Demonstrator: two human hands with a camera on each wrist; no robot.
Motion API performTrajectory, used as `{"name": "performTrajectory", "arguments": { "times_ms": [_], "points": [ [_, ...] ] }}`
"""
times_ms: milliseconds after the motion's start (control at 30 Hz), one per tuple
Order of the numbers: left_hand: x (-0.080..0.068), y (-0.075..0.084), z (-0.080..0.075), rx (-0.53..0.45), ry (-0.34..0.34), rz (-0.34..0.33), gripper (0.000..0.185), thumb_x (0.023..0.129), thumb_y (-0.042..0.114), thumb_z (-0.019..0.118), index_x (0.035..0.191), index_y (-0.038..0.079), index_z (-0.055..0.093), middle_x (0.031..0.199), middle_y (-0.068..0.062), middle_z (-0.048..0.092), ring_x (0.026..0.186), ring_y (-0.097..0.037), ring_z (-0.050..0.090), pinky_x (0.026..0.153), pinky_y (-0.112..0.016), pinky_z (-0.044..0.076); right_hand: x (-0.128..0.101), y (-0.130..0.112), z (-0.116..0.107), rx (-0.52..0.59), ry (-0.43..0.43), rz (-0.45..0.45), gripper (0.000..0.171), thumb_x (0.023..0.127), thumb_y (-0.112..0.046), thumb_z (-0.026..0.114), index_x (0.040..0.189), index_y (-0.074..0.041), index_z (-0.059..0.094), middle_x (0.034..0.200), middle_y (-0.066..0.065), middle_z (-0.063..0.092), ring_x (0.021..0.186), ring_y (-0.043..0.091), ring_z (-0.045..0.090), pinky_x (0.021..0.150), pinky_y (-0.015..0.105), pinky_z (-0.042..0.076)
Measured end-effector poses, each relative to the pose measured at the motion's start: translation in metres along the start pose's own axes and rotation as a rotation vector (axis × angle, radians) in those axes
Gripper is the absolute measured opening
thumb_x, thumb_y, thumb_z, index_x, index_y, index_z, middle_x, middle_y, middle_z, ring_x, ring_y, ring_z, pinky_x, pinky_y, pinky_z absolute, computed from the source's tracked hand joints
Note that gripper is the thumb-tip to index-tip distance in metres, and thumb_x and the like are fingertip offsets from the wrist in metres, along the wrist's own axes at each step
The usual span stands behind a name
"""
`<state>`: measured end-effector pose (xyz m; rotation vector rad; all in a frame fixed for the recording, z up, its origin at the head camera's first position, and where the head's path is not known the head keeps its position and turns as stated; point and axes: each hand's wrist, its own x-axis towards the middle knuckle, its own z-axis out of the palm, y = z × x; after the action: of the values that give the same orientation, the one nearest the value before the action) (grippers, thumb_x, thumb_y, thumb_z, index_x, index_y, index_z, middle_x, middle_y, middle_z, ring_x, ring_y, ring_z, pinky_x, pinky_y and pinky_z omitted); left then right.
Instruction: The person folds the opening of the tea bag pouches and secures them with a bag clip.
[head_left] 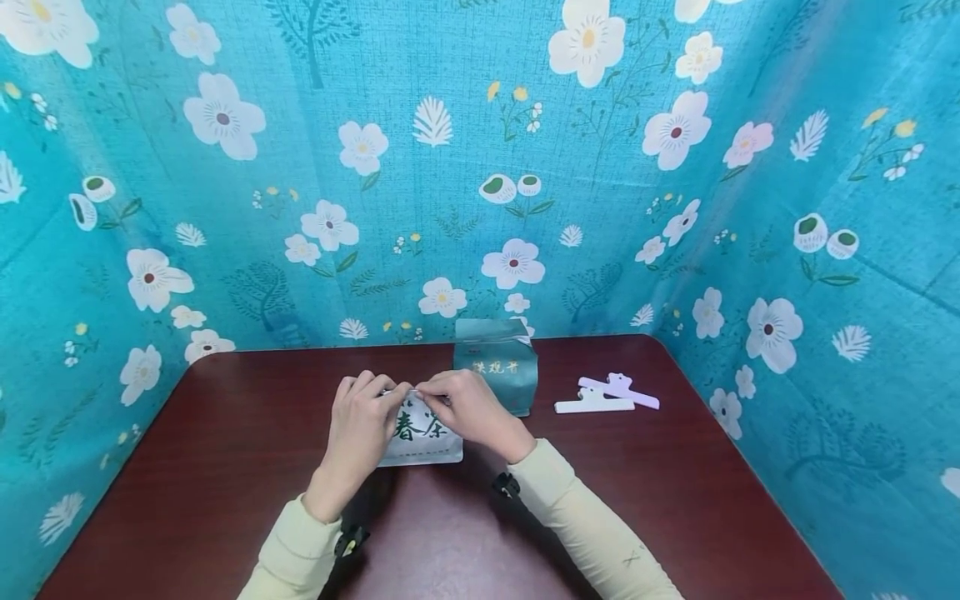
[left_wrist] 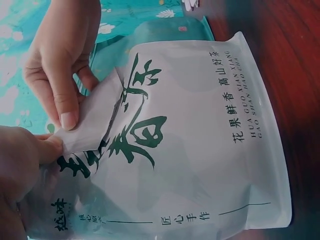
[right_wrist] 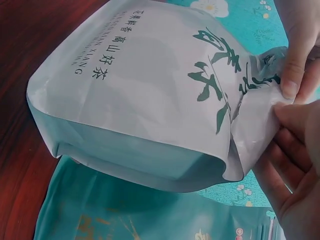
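Note:
A white tea bag [head_left: 426,440] with green characters lies on the dark red table [head_left: 225,467], its top end pointing away from me. Both hands pinch its folded top edge. My left hand [head_left: 367,412] holds the left part of the fold and my right hand [head_left: 467,407] holds the right part, fingertips almost meeting. In the left wrist view the bent-over top strip [left_wrist: 92,117] sits between my right thumb [left_wrist: 67,107] and my left hand [left_wrist: 22,165]. The right wrist view shows the bag [right_wrist: 140,100] puffed up, with my right hand [right_wrist: 295,175] at its creased top.
A teal tea bag [head_left: 497,371] stands just behind the white one, close to my right hand. A white clip [head_left: 594,405] and a purple clip [head_left: 619,389] lie on the table to the right. Blue flowered cloth [head_left: 480,167] walls the table in on three sides.

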<state>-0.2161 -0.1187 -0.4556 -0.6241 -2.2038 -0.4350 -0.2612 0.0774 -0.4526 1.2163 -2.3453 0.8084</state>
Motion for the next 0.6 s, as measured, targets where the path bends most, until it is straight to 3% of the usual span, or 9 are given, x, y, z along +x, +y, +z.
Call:
{"name": "performTrajectory", "arguments": {
  "times_ms": [133, 267, 467, 600],
  "points": [
    [-0.002, 0.0, 0.0, -0.007, 0.015, -0.036, 0.017, 0.084, 0.004, 0.081, 0.1, 0.011, 0.082, 0.082, -0.003, 0.072, 0.077, -0.024, 0.056, 0.075, -0.041, 0.041, 0.003, -0.001, 0.001, -0.012, -0.001, -0.002, 0.016, 0.099, -0.015, 0.067, 0.107, -0.012, 0.081, 0.088, -0.002, 0.077, 0.069, 0.004, 0.064, 0.061, 0.016, 0.047],
    [-0.002, 0.0, 0.001, -0.027, 0.04, -0.067, 0.018, 0.083, 0.004, 0.082, 0.1, 0.009, 0.081, 0.087, -0.006, 0.076, 0.08, -0.025, 0.059, 0.077, -0.042, 0.042, 0.003, 0.0, 0.001, -0.028, -0.012, 0.005, 0.018, 0.1, -0.016, 0.066, 0.112, -0.011, 0.079, 0.095, 0.0, 0.078, 0.078, 0.007, 0.07, 0.067, 0.019, 0.052],
    [0.003, 0.003, 0.002, 0.006, -0.016, -0.04, 0.027, 0.086, -0.007, 0.071, 0.107, 0.007, 0.079, 0.097, -0.009, 0.076, 0.088, -0.027, 0.063, 0.082, -0.046, 0.04, -0.001, 0.003, -0.004, -0.041, -0.063, 0.035, 0.024, 0.098, -0.007, 0.066, 0.121, -0.009, 0.075, 0.105, 0.002, 0.077, 0.094, 0.012, 0.072, 0.081, 0.023, 0.056],
    [0.003, 0.006, 0.002, 0.035, -0.039, -0.042, 0.029, 0.085, -0.008, 0.071, 0.108, 0.007, 0.079, 0.097, -0.01, 0.076, 0.088, -0.027, 0.063, 0.083, -0.047, 0.04, -0.004, 0.002, -0.01, -0.004, -0.118, 0.032, 0.031, 0.097, 0.003, 0.062, 0.125, -0.008, 0.072, 0.112, 0.004, 0.076, 0.1, 0.013, 0.071, 0.085, 0.022, 0.055]
  ]
}}
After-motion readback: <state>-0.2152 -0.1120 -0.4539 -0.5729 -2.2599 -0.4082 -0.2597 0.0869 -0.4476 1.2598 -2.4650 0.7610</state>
